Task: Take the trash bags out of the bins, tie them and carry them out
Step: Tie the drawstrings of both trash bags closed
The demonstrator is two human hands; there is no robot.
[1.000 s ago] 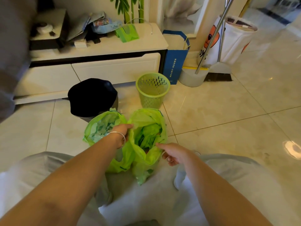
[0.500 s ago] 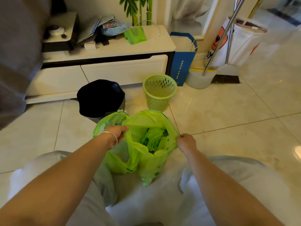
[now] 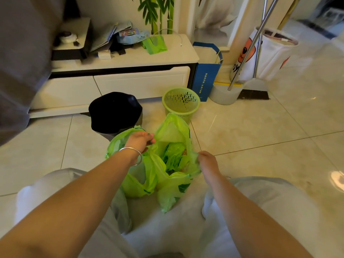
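Two green trash bags stand on the tiled floor between my knees. The right green trash bag [image 3: 173, 185] gapes open with crumpled green waste inside. My left hand [image 3: 139, 139], with a silver bangle on the wrist, pinches its left rim flap. My right hand [image 3: 206, 162] grips its right rim edge. The left green trash bag [image 3: 134, 185] sits partly behind my left forearm, touching the other bag. Behind them are a green perforated bin [image 3: 181, 103] without a bag and a bin with a black liner [image 3: 114, 110].
A white low cabinet [image 3: 121, 81] runs along the back with clutter on top. A blue paper bag [image 3: 206, 77], a white bucket [image 3: 226, 94], a broom with metal poles [image 3: 255, 90] and a white fabric hamper [image 3: 273, 56] stand at the back right. Grey cloth hangs at left.
My right hand went from reaching toward the bag to gripping its right rim. The left hand lifted the left flap higher, and the bag mouth is pulled wider and taller.
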